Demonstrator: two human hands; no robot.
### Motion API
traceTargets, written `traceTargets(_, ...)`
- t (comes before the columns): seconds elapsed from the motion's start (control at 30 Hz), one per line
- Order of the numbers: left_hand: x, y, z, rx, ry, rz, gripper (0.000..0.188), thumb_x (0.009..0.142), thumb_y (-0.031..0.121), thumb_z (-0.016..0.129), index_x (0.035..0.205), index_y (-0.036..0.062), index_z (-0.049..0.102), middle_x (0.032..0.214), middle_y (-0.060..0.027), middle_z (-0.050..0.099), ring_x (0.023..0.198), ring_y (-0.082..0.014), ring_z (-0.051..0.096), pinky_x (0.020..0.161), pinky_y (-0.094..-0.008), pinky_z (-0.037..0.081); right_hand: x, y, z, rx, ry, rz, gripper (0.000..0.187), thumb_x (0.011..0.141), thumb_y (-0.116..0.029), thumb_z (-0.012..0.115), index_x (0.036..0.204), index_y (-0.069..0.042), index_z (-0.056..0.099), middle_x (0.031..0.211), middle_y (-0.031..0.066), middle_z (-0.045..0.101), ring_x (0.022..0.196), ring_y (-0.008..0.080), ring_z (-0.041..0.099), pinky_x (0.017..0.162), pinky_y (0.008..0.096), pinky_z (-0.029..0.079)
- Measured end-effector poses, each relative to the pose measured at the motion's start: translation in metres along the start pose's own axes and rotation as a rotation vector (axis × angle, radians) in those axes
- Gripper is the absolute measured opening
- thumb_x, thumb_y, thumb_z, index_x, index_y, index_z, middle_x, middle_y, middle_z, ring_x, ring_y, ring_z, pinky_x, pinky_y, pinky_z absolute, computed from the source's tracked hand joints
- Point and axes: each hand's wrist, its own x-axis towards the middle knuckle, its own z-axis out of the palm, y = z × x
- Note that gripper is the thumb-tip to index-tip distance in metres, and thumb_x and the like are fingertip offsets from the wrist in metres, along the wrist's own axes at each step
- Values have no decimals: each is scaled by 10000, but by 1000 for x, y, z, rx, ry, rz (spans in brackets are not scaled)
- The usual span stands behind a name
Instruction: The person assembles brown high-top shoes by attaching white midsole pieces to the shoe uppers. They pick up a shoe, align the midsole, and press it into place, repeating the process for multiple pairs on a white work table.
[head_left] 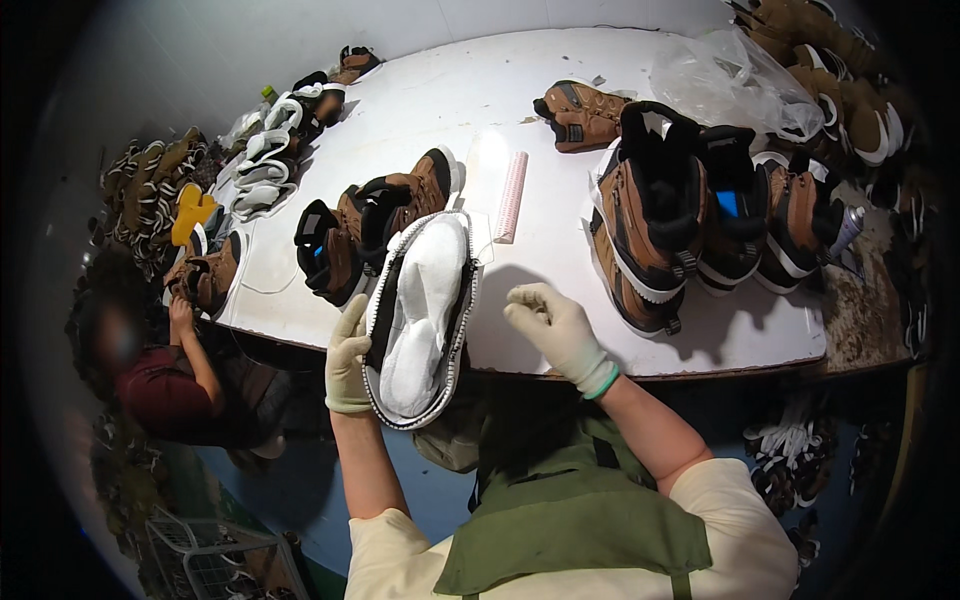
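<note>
Far left, a co-worker (pixel 165 385) has hands at a brown shoe (pixel 213 280) by the edge; white pieces (pixel 266 160) are stacked beyond, probably to save room. Next, brown shoes (pixel 338 268) cluster on the surface (pixel 450 105), likely for easy left-side reach. Your left hand (pixel 347 372) holds the white-padded shoe piece (pixel 430 300) at the near edge, fingers pressed on its left rim, partly hidden; tilt probably lets you see the padded face. Pink-and-white strip (pixel 511 198) lies just past it. Your right hand (pixel 562 335) is beside, fingers curled, nothing visible in them; can't tell if the tips touch. Right, boots (pixel 632 215) stand grouped, collars up, presumably parked clear of your hands.
</note>
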Motion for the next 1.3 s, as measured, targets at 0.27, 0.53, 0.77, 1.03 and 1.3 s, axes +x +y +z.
traceTargets(0.27, -8, -2, 14, 21, 34, 19, 666, 709, -7, 526, 1359, -103, 420, 1284, -231, 571, 1172, -290, 589, 1045, -387, 454, -4, -24, 29, -614, 40, -172, 581, 766, -517, 717, 1052, -29, 584, 908, 138, 649, 809, 303, 670, 715, 399, 533)
traceTargets(0.53, -7, 0, 12, 50, 60, 56, 677, 702, -6, 524, 1363, -102, 418, 1291, -232, 566, 1175, -290, 584, 1054, -383, 443, 14, -3, 22, -420, 84, -241, 232, 884, -238, 636, 788, -29, 609, 739, 135, 644, 659, 276, 655, 634, 375, 519)
traceTargets(0.77, -7, -1, 4, 54, 24, 49, 667, 744, 65, 538, 1377, -97, 409, 1359, -232, 519, 1230, -296, 545, 1087, -399, 404, 19, -17, 3, 89, 29, 90, 168, 930, -137, 588, 883, 4, 667, 683, -27, 590, 634, 43, 501, 594, 218, 437)
traceTargets(1.03, -4, -8, 10, -90, -13, -11, 676, 752, 53, 531, 1397, -84, 384, 1357, -229, 520, 1230, -306, 545, 1089, -415, 407, 22, -25, -1, 59, 119, -136, 90, 918, -62, 610, 888, 1, 666, 729, -55, 588, 649, 9, 488, 581, 173, 403)
traceTargets(1.3, 1, -31, 12, -185, -27, -88, 648, 802, 74, 509, 1415, -77, 364, 1382, -220, 500, 1249, -311, 528, 1094, -420, 400, 35, -31, -3, -101, 174, -402, 65, 892, -45, 630, 907, 8, 663, 796, 76, 651, 700, 101, 596, 641, 252, 489)
